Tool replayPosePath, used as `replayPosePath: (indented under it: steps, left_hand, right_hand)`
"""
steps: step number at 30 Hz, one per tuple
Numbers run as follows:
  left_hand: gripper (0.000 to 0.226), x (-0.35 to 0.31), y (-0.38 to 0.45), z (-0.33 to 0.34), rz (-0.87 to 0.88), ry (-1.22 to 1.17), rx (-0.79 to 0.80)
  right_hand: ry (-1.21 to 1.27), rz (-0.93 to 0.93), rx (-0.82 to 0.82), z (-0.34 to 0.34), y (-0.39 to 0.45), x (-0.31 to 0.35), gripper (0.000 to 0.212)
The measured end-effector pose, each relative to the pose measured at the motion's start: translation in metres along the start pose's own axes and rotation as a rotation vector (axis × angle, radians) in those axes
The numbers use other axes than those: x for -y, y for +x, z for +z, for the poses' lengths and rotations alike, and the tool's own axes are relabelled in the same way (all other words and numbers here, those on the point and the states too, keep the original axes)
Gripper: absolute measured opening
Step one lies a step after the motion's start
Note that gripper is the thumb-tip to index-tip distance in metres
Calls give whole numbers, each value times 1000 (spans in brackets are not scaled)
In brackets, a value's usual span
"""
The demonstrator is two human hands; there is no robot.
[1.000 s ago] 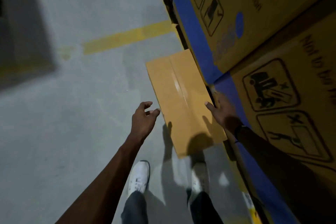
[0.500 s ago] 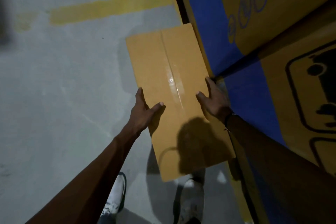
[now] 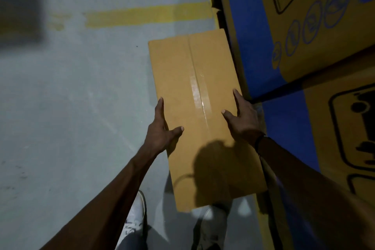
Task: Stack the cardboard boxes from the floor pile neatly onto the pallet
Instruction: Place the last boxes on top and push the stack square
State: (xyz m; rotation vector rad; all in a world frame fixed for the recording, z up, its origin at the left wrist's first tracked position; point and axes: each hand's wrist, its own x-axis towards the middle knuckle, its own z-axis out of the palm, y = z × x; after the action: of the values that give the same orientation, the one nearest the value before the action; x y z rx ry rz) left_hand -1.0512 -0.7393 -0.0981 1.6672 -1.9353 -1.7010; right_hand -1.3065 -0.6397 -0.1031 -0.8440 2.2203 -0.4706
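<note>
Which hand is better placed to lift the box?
Probably the left hand: its side of the box faces open floor. The right hand is squeezed against the big cartons.

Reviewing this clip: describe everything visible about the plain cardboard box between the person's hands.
The plain cardboard box is long, narrow, tan and unprinted, its top flaps closed and sealed with clear glossy tape along the centre seam. It lies lengthwise away from the person, top face up, beside the large printed cartons. The left hand holds its left edge, thumb on top; the right hand holds the right edge likewise. A shadow covers its near end. Whether it rests on the floor cannot be told.
</note>
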Motion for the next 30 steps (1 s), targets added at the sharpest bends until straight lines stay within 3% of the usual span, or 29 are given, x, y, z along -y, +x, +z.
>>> replayPosePath:
  steps: [16,24,30]
  left_hand:
    - [100,-158,-202,-290,173,126,-171]
    - [90,-223,-353,-398,296,83,-245]
    - [87,-236,-482,-455,346,44,-320]
  right_hand:
    - [39,-160,-127,-115,-208,304,80]
    - [69,-284,-259,-174,-368,414,65]
    - [54,-365,-306,-197,-497,471,61]
